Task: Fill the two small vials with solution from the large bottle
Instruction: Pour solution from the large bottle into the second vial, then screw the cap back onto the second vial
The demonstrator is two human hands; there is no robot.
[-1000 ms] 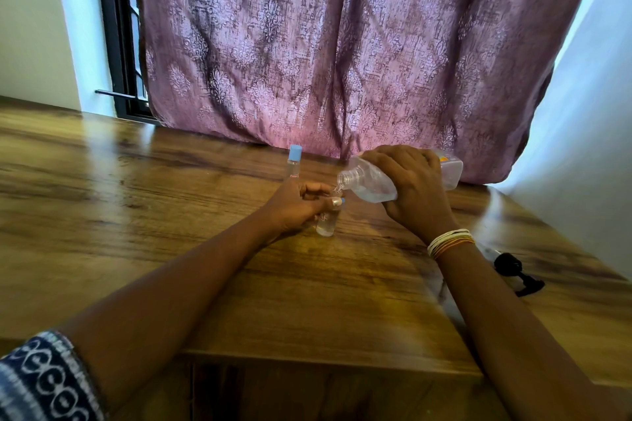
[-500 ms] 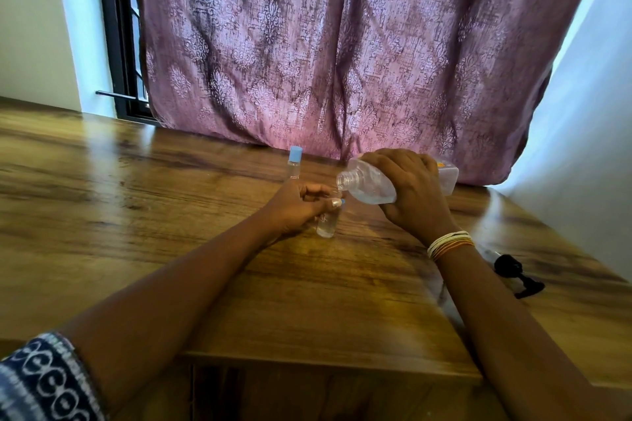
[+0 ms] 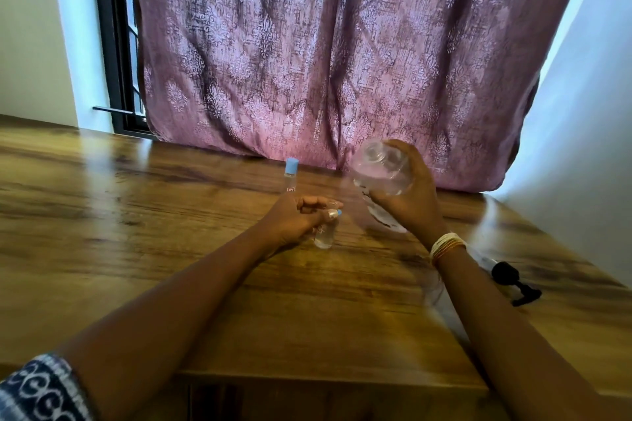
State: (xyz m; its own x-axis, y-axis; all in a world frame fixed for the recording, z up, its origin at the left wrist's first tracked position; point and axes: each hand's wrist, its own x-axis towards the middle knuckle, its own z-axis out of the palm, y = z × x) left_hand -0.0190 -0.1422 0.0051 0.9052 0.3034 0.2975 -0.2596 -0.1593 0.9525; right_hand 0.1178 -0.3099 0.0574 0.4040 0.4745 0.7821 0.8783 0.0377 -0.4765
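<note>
Left hand (image 3: 294,215) is pinching an uncapped small vial (image 3: 325,234) standing on the worktop (image 3: 136,232), its mouth hiding behind the fingers. Right hand (image 3: 410,195) is gripping the blurred large bottle (image 3: 383,171), raised, neck facing the camera. A blue-capped vial (image 3: 291,176) is standing behind, partly hidden.
</note>
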